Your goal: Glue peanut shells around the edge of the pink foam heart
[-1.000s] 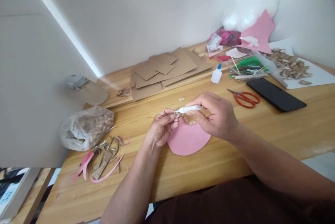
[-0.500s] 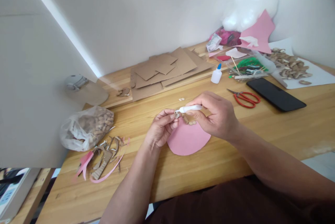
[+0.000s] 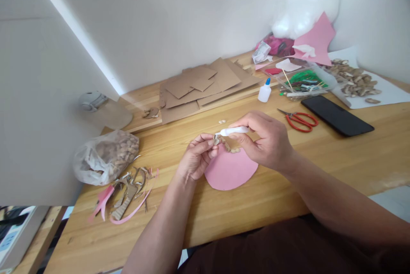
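My left hand point(image 3: 200, 154) pinches a small half shell point(image 3: 216, 139), likely a pistachio or peanut shell, between thumb and fingers. My right hand point(image 3: 267, 139) is closed around a white glue bottle point(image 3: 235, 131), held nearly level with its nozzle at the shell. Beneath both hands lies a round pink paper disc point(image 3: 231, 171) on the wooden table. Several shell pieces point(image 3: 235, 150) sit along the disc's far edge, partly hidden by my hands. Two small pale shell bits point(image 3: 222, 121) rest on the wood just beyond.
Red-handled scissors point(image 3: 301, 121), a black phone point(image 3: 338, 115) and a second glue bottle point(image 3: 264, 91) are to the right. Shells lie piled point(image 3: 358, 80) on white paper. Cardboard sheets point(image 3: 205, 84) are at the back; a bag of nuts point(image 3: 107, 156) and scraps point(image 3: 128, 197) are left.
The glue bottle's nozzle has lifted slightly off the shell, and the bottle has shifted a little to the right. My left hand has stayed in nearly the same place.
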The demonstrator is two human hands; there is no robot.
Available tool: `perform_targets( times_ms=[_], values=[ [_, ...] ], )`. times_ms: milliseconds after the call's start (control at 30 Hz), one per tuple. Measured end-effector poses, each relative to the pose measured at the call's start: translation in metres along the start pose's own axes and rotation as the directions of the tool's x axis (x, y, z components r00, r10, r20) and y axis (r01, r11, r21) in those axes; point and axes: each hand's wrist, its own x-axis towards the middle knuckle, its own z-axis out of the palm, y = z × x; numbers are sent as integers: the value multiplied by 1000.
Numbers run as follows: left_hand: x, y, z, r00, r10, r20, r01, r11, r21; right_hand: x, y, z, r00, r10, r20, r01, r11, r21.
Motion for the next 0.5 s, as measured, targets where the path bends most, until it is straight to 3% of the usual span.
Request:
perform_targets(
  times_ms=[500],
  values=[
    [0, 0, -2, 1000, 25, -11, -25, 1000, -5, 1, 0, 0, 1000, 28, 5, -28, 1000, -1]
  ],
)
